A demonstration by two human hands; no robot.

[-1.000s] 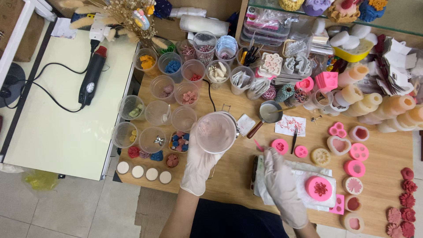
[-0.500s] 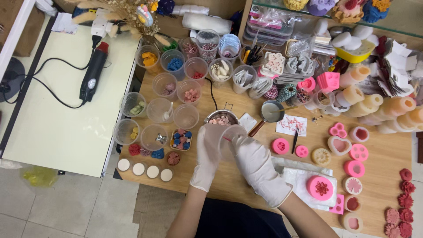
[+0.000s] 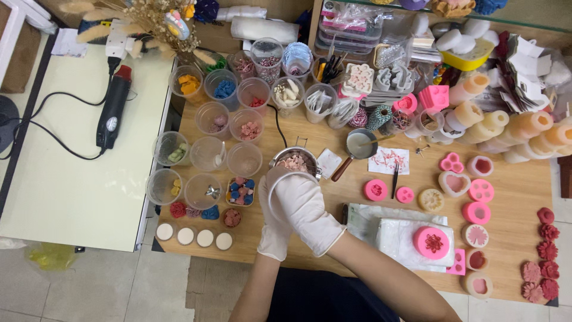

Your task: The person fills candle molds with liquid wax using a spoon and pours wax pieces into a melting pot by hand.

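Both white-gloved hands — left hand (image 3: 275, 223), right hand (image 3: 307, 209) — clamp a clear plastic cup (image 3: 279, 179) tilted over the small steel pot of pink pieces (image 3: 295, 161) mid-bench.

Gloved hands (image 3: 298, 209) tip cup (image 3: 280, 179) over metal pot (image 3: 296, 160)

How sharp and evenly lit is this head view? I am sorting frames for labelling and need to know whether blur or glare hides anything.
Head view: lighting is soft and even, shadows faint; the wooden worktable and round pink silicone moulds look sharp; the white-gloved left hand and right hand are slightly soft and cover the clear plastic cup over the small metal pot; mild wide-angle bending at the edges; no strong glare.
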